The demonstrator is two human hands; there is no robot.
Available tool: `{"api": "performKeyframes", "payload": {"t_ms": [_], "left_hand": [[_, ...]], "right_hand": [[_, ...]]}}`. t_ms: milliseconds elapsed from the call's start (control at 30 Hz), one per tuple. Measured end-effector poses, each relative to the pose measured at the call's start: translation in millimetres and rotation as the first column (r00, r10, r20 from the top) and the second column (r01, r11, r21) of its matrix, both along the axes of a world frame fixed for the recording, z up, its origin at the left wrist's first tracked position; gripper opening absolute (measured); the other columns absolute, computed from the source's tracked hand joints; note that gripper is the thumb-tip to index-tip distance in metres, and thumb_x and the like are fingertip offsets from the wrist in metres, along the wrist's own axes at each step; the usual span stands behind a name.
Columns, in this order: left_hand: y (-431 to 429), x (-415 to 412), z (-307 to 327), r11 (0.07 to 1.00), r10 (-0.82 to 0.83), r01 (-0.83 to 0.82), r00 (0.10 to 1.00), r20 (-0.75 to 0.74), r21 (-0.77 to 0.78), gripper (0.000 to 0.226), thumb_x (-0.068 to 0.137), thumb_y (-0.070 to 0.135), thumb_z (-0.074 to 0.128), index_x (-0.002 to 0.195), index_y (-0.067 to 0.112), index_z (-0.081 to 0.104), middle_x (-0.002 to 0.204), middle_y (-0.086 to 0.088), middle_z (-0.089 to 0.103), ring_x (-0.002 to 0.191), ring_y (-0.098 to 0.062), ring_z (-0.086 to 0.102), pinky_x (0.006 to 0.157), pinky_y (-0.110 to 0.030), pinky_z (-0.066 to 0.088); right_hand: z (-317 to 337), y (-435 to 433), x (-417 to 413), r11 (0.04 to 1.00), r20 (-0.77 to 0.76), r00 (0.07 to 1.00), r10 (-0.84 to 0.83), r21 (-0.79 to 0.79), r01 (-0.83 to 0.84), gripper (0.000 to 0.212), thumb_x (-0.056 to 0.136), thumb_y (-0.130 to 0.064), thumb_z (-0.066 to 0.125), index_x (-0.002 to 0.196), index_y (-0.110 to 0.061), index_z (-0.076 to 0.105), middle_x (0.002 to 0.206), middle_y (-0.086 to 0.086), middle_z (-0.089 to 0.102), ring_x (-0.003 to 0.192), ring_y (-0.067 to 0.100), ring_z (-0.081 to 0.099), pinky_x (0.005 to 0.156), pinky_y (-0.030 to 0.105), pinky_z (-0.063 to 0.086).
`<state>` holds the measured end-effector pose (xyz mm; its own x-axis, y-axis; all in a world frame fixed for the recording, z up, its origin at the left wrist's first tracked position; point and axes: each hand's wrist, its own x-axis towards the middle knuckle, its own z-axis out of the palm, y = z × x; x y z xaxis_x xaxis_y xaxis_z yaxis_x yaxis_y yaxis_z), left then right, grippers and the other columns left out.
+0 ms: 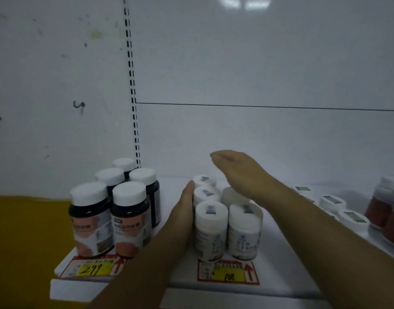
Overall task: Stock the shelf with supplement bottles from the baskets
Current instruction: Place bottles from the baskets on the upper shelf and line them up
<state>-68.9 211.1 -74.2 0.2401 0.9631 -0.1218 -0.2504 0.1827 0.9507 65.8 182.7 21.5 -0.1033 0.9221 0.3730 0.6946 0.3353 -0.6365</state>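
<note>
A white shelf [278, 270] carries a cluster of upright white supplement bottles [211, 230]. The left hand [185, 210] presses flat against the cluster's left side. The right hand [240, 172] is flat over its rear bottles. Neither grip holds anything. Dark bottles [111, 215] stand to the left.

Dark brown glossy plastic bottles [130, 221] with matt white caps, white round plastic bottles [210, 233] with smooth printed labels, white smooth painted metal shelf [280, 274], red-and-yellow paper price tags [228, 273]
</note>
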Motion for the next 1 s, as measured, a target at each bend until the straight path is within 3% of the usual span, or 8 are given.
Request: {"api": "performKeyframes", "payload": {"t_ms": [100, 167, 267, 433, 600, 800, 933, 1000], "left_hand": [[0, 7, 1, 1.0, 0.008, -0.008, 1.0, 0.011, 0.018, 0.05, 0.09, 0.058, 0.04, 0.08, 0.022, 0.074, 0.07, 0.0, 0.077, 0.061, -0.013, 0.072, 0.044, -0.017, 0.052], [1, 7, 2, 0.999, 0.011, -0.01, 1.0, -0.025, 0.047, 0.049, 0.093, 0.053, 0.035, 0.089, 0.022, 0.072, 0.058, 0.002, 0.073, 0.054, -0.009, 0.069, 0.039, -0.013, 0.048], [3, 9, -1, 0.996, -0.042, 0.046, 0.998, -0.042, 0.083, 0.053, 0.093, 0.055, 0.034, 0.079, 0.027, 0.077, 0.068, 0.004, 0.076, 0.062, -0.005, 0.071, 0.049, -0.015, 0.052], [-9, 3, 4, 0.99, -0.049, 0.047, 0.999, 0.011, 0.132, 0.057, 0.093, 0.055, 0.03, 0.139, 0.025, 0.044, 0.137, -0.002, 0.055, 0.123, -0.018, 0.053, 0.107, -0.035, 0.039], [-30, -4, 11, 0.845, 0.159, -0.111, 0.986, -0.047, 0.523, 0.045, 0.1, 0.03, 0.031, 0.142, 0.036, 0.017, 0.108, 0.044, 0.028, 0.097, 0.036, 0.039, 0.069, 0.015, 0.025], [-51, -6, 34, 0.484, 0.456, -0.129, 0.882, -0.123, 0.865, 0.077, 0.073, 0.083, 0.022, 0.14, 0.05, 0.006, 0.148, 0.037, -0.001, 0.14, 0.015, -0.002, 0.108, -0.002, 0.0], [-85, 39, 62, 0.629, 0.219, -0.069, 0.971, -0.091, 0.774, 0.051, 0.086, 0.059, 0.043, 0.13, 0.044, 0.021, 0.13, 0.043, 0.014, 0.137, 0.011, 0.016, 0.119, -0.024, 0.016], [-97, 73, 65, 0.645, 0.122, 0.026, 0.983, -0.136, 0.764, 0.107, 0.048, 0.091, 0.045, 0.134, 0.031, 0.024, 0.144, 0.025, 0.018, 0.138, 0.006, 0.018, 0.117, -0.018, 0.013]], "right_hand": [[5, 25, -16, 0.976, 0.5, 0.861, 0.093, -0.218, 0.021, 0.032, 0.096, -0.023, 0.043, 0.112, -0.002, 0.06, 0.128, 0.014, 0.058, 0.109, 0.023, 0.053, 0.091, 0.029, 0.038], [0, 32, -17, 0.964, 0.555, 0.824, 0.117, -0.262, 0.04, 0.023, 0.091, -0.02, 0.048, 0.084, -0.001, 0.059, 0.096, 0.015, 0.063, 0.082, 0.022, 0.051, 0.069, 0.03, 0.038], [-4, 33, -15, 0.965, 0.426, 0.903, 0.066, -0.256, 0.05, 0.023, 0.09, -0.022, 0.047, 0.074, -0.008, 0.055, 0.082, 0.011, 0.058, 0.075, 0.021, 0.048, 0.066, 0.03, 0.036], [-5, 22, -5, 0.976, 0.371, 0.928, -0.026, -0.192, 0.104, 0.047, 0.094, -0.046, 0.04, 0.135, -0.024, 0.045, 0.147, -0.004, 0.042, 0.131, 0.017, 0.04, 0.104, 0.028, 0.028], [0, -25, 19, 0.992, 0.236, 0.964, -0.122, 0.009, 0.123, 0.042, 0.088, -0.054, 0.045, 0.126, -0.038, 0.05, 0.134, -0.021, 0.048, 0.094, -0.006, 0.049, 0.075, 0.01, 0.033], [19, -93, 87, 0.91, -0.061, 0.936, -0.347, 0.221, 0.352, 0.035, 0.087, -0.053, 0.041, 0.117, -0.041, 0.056, 0.11, -0.033, 0.048, 0.085, -0.014, 0.051, 0.069, 0.008, 0.031], [10, -110, 133, 0.902, -0.185, 0.903, -0.387, 0.129, 0.413, 0.041, 0.091, -0.054, 0.035, 0.124, -0.037, 0.053, 0.106, -0.035, 0.046, 0.088, -0.02, 0.047, 0.073, 0.009, 0.03], [-5, -107, 146, 0.904, -0.2, 0.898, -0.392, 0.1, 0.416, 0.045, 0.09, -0.056, 0.032, 0.127, -0.037, 0.05, 0.113, -0.028, 0.042, 0.099, -0.008, 0.041, 0.081, 0.014, 0.032]]}}
